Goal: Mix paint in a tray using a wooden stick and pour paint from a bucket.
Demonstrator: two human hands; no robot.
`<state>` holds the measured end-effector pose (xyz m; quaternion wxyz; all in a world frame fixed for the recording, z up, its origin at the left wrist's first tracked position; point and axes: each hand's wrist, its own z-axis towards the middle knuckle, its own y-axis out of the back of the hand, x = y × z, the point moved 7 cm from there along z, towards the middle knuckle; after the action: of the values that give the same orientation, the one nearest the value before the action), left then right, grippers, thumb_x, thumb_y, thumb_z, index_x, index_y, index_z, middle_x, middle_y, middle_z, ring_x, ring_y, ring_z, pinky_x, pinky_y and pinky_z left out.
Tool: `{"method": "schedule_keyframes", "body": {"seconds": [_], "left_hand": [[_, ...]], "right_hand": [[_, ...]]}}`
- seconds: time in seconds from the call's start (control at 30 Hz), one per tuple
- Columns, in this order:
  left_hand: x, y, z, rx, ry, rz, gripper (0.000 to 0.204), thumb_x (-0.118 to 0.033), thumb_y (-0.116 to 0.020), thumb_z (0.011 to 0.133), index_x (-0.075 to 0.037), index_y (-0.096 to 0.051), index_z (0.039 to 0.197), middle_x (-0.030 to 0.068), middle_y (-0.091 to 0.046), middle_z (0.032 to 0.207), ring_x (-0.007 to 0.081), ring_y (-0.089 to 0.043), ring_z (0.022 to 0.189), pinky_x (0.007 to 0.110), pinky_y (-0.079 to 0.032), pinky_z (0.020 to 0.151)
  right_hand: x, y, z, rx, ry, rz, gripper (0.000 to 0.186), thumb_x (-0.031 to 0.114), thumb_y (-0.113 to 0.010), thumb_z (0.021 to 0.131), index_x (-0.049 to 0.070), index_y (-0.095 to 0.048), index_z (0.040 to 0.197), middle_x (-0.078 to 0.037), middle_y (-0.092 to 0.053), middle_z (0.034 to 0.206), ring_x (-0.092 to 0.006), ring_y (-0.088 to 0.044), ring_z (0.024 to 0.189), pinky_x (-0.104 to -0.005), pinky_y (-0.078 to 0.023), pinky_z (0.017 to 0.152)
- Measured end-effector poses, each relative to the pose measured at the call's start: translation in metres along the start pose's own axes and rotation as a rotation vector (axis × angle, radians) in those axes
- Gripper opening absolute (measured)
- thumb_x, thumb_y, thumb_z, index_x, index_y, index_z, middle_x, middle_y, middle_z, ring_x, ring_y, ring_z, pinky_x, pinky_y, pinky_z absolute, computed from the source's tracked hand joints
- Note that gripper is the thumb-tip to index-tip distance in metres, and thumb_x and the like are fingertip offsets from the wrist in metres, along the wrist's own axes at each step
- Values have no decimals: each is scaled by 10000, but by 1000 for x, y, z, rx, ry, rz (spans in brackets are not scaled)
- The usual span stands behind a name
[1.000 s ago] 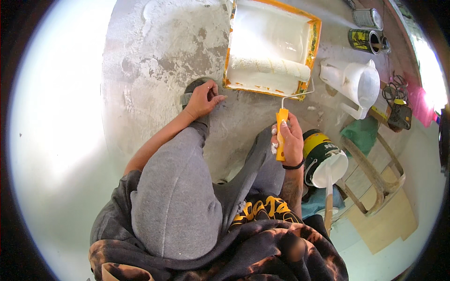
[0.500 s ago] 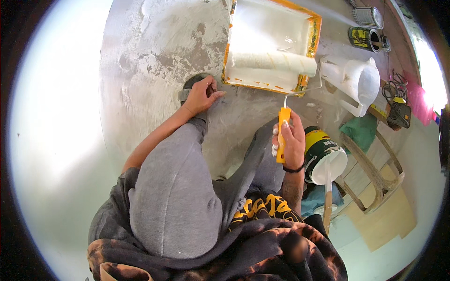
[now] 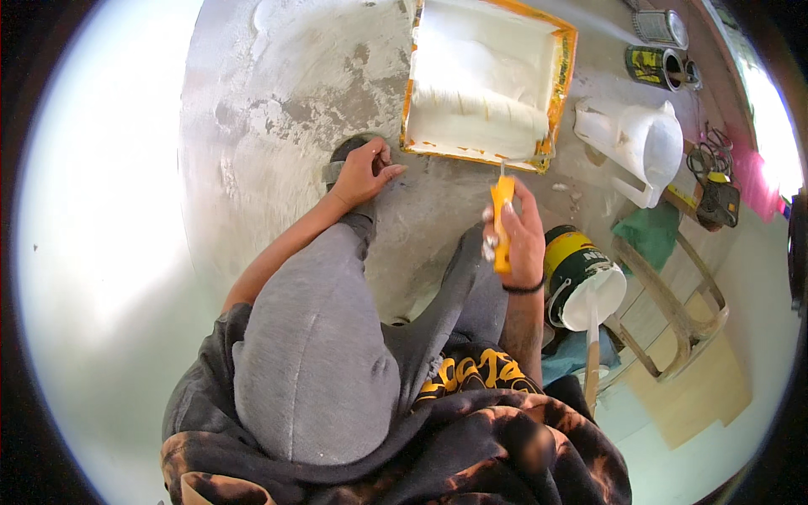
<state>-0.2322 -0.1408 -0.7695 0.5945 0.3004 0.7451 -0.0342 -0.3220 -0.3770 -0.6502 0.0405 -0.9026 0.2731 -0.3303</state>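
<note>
My right hand (image 3: 525, 240), with white paint smears on its fingers, is wrapped round the yellow handle of a paint roller (image 3: 502, 220). The white, paint-coated roller sleeve (image 3: 481, 111) lies inside a tray of white paint (image 3: 566, 71), close to the tray's near wall. That tray has a paint-stained orange and yellow rim. Over my left lower leg hangs my left hand (image 3: 360, 175), loosely curled, thumb apart from the fingers and nothing visible between them. Beneath it a dark shoe (image 3: 347, 150) shows in part.
Right of the tray lies a white plastic jug (image 3: 635, 147). A dark green and yellow paint bucket (image 3: 572, 263) stands beside my right wrist, with a paint-covered stick (image 3: 592, 337) leaning in it. Cans (image 3: 648, 67), a green cloth (image 3: 648, 227) and a wooden frame (image 3: 673, 324) are farther right.
My right hand has moved slightly up and left with the roller handle. The roller sleeve has shifted left and sits lower among the paint in the tray. My left hand has barely moved.
</note>
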Motion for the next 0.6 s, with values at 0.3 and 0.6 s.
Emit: {"method": "schedule_keyframes", "body": {"seconds": [0.3,0.6], "left_hand": [[13,-4,0,-16,-21,-7,392,-290,-768,803,-41,-466,801,74,-481,613,166,-476,552,301,-415,533],[0,-11,5,1,-84,60,400,-308,-771,793,-40,-475,802,90,-506,630,190,-493,563,309,-433,552]], "right_hand": [[31,-6,9,-11,11,-119,451,143,-504,965,147,-365,1394,-71,-583,857,-104,-524,547,-247,-453,417],[18,14,29,34,60,-119,441,180,-499,980,109,-361,1393,-94,-594,891,-84,-510,540,-227,-451,421]]}}
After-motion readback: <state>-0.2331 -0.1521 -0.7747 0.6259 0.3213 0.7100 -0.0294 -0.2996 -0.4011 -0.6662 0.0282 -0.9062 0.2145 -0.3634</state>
